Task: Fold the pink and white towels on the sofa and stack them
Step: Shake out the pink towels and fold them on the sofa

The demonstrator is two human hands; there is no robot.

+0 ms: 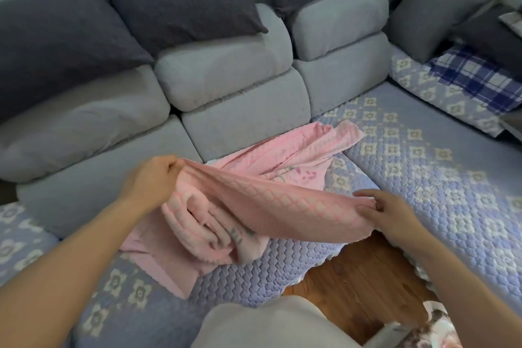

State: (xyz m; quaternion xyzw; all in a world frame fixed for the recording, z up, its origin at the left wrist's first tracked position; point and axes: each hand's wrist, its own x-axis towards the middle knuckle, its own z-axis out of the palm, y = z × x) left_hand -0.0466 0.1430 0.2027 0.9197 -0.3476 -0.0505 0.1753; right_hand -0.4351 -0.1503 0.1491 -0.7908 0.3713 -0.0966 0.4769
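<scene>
Grey sofa (226, 87), quilted cover. Pink towel (254, 200) at seat front, unfolded. Left hand (149, 175), right hand (387, 209) each pinch edge, stretched between. Judged: opening step; next, align corners. White towel unseen.

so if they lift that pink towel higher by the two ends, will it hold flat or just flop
Most likely it flops. The pink towel already sags between the left hand and the right hand, and its lower part lies bunched in soft folds on the sofa cover. It looks light, since a fingertip pinch at each end holds it. The quilted weave probably gives a secure grip, not a slippery one.
</scene>
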